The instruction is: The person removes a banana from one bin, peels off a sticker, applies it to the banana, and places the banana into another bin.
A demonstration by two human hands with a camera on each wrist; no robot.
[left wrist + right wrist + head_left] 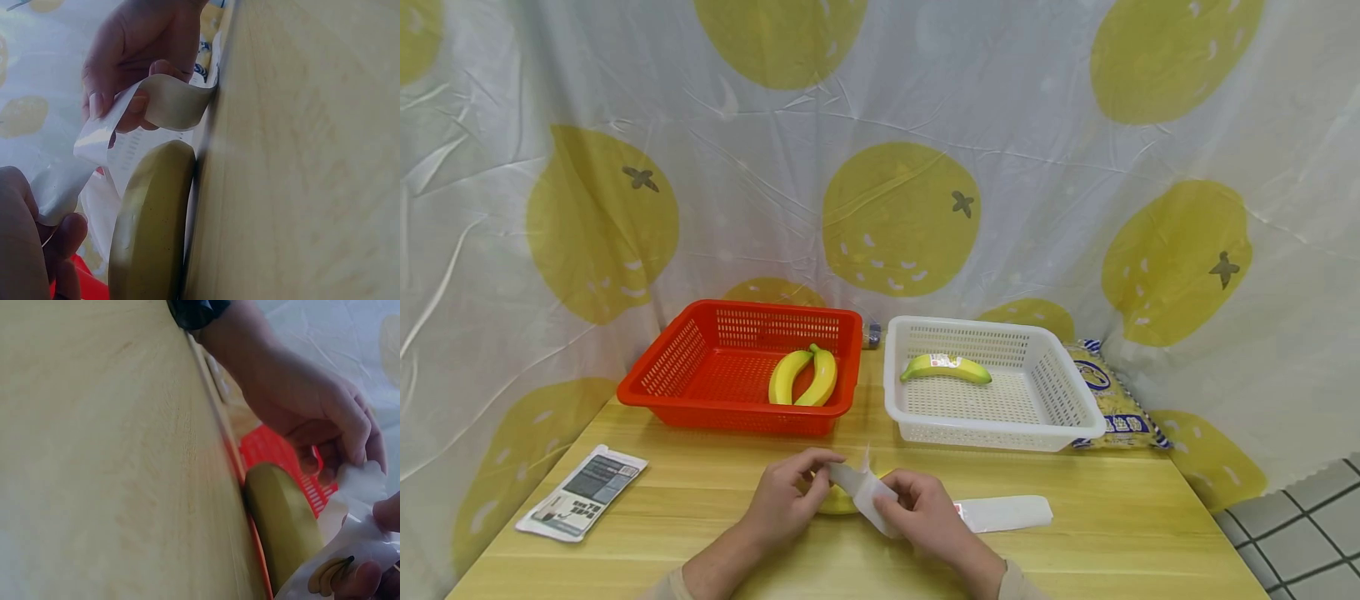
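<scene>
Near the front edge of the table (700,483), two hands are held a little apart, with white strip (874,497) bridging them. One end is pinched by the left hand (787,497), between thumb and curled fingers; farther along, the strip is gripped by the thumb and bent fingers of the right hand (927,514). On it a picture of bananas is shown in the right wrist view. A flat white length (1011,513) is laid right of that hand; whether it is joined cannot be told.

Four bananas are counted. One banana (150,231) is set on the table, partly covered by the strip. Two bananas (822,379) are held in one red basket (737,419), and one labelled banana (962,371) in one white basket (985,433). By the latter, one yellow bag (1108,400) is partly hidden. At left, one packet (583,494) is laid flat. Everything is backed by a fruit-patterned curtain (760,167).
</scene>
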